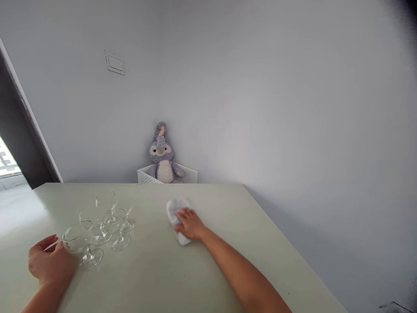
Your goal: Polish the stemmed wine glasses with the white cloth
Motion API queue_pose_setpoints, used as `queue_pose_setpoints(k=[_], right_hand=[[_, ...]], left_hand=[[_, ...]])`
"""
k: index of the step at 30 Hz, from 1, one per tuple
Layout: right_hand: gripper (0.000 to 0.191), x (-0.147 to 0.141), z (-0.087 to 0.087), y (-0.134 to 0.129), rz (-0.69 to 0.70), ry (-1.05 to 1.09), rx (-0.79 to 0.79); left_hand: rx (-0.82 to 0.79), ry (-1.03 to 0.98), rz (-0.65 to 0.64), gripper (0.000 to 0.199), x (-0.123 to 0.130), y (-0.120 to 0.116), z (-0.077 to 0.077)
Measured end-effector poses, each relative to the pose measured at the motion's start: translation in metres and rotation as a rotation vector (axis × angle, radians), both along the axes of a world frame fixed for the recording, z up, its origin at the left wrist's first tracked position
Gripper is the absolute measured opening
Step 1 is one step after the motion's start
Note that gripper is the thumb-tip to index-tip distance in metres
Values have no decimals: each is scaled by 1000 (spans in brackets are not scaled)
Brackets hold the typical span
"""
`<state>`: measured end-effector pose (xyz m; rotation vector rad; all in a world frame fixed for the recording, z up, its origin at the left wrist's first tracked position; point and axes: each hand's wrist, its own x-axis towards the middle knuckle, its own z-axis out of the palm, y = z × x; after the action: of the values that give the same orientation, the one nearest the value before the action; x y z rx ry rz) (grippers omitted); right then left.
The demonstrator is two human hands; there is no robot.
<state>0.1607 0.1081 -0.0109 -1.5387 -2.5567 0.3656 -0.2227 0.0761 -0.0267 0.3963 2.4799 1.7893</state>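
Observation:
My right hand lies flat with spread fingers on a folded white cloth, pressing it against the pale tabletop. The cloth looks slightly blurred. At the left, my left hand has loosely bent fingers that stand apart, and no held thing shows in it. It is right beside the nearest stemmed glass; whether they touch, I cannot tell. Several clear stemmed glasses stand upright in a close group, among them a short-stemmed glass to the right and another glass behind the nearest one.
Past the table's far edge, a grey plush toy sits in a white perforated basket. Grey walls rise behind and to the right, with a light switch at the left. A dark door frame borders the far left.

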Motion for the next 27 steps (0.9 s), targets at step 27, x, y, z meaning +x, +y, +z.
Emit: queue_pose_setpoints(k=[27], right_hand=[[77,209,-77,-125,-510,-172,240]], left_hand=[[563,-806,-164,29,55,-78,53]])
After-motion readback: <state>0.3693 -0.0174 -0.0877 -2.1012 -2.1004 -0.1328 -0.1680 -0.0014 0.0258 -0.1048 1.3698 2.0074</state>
